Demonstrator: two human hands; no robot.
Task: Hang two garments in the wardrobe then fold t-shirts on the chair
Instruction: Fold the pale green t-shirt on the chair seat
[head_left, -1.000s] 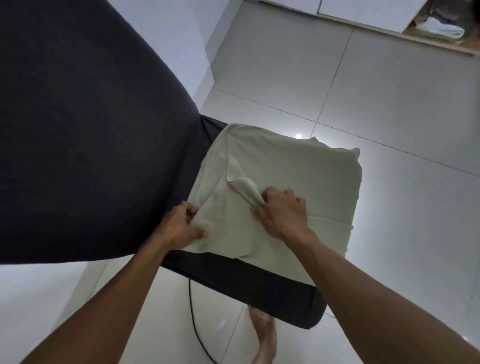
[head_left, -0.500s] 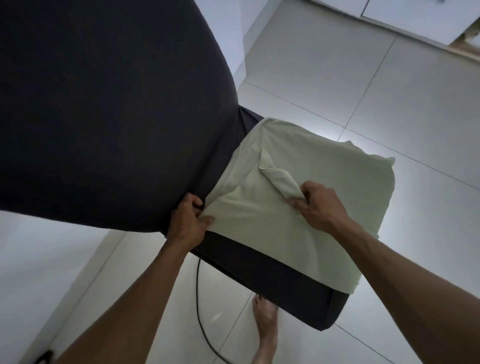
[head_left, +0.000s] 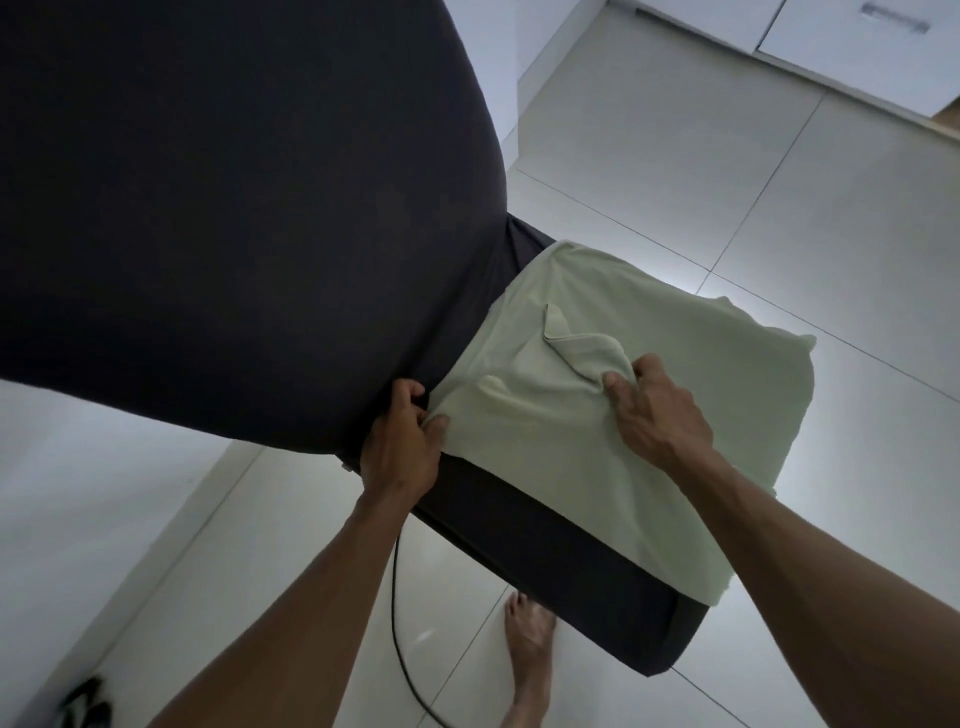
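Head view: both hands' grip pinching pale t-shirt on dark chair, tiled floor, perhaps dim.

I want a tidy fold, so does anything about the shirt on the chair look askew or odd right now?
Yes. The pale green t-shirt has a bunched ridge of cloth where the right hand pinches it, and its near corner hangs over the chair seat edge. The left hand grips its left edge.

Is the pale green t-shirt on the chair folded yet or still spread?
Partly folded: the t-shirt lies spread over the chair seat, one flap doubled over and pinched by the right hand.
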